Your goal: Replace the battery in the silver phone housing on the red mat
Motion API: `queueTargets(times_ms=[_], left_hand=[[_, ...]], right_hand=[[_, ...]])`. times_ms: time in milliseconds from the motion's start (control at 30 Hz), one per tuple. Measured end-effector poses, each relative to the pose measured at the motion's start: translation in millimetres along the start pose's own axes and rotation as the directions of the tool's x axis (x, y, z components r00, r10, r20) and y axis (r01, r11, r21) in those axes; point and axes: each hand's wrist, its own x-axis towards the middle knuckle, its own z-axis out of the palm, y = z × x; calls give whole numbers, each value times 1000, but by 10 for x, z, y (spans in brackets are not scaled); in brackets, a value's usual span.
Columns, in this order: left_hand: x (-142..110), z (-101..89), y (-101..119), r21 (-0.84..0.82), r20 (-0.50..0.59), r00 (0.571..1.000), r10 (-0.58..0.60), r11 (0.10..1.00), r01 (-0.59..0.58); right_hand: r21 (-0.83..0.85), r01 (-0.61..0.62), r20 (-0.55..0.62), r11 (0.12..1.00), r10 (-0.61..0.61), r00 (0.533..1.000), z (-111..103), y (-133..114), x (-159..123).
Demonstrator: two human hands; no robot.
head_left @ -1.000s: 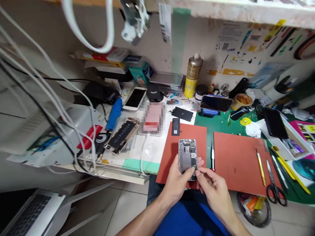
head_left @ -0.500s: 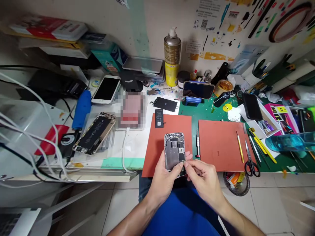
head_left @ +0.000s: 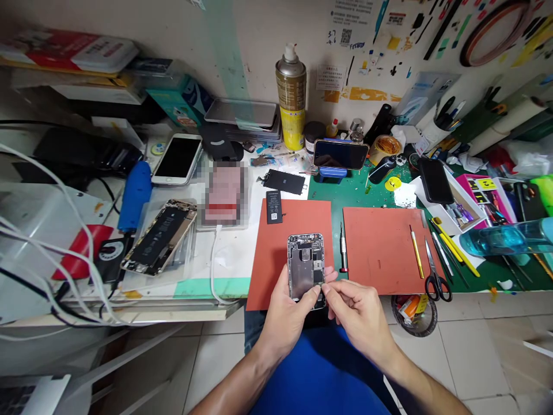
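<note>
An opened smartphone [head_left: 301, 271], its circuit board and bare metal housing facing up, is held over the front of the left reddish mat [head_left: 261, 271]. My left hand [head_left: 285, 311] is closed around it, thumb on the lower part, fingertips showing past the right edge. My right hand [head_left: 358, 311] pinches thumb and forefinger together at the phone's lower right edge; whatever is between them is too small to make out. A black phone battery [head_left: 273, 207] lies at the top of the mat. To the right, a precision screwdriver [head_left: 343, 251] rests between the two mats.
Scissors [head_left: 437, 279], a yellow-handled tool [head_left: 417, 253] and tweezers lie around the right mat [head_left: 375, 248]. Another opened phone [head_left: 159, 237] and a white cable [head_left: 214, 265] are on the left. A spray can [head_left: 291, 98] and a propped phone [head_left: 340, 155] stand behind.
The view has shifted slightly, so the bench items appear a little further left. Both hands keep nearly the same hold on the phone.
</note>
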Motion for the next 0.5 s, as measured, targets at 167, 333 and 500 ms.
queueTargets(times_ms=[167,333,500], left_hand=[[-6,6,-1,4,-2,1000,-18,1000,18],[-9,13,-2,-5,9,1000,-11,1000,11],[-1,26,15,-6,3,1000,-11,1000,11]], right_hand=[[5,-12,-5,1000,12,1000,7,3,-15],[-4,5,-16,1000,-5,1000,2,4,-21],[25,0,-23,1000,1,1000,14,11,-21]])
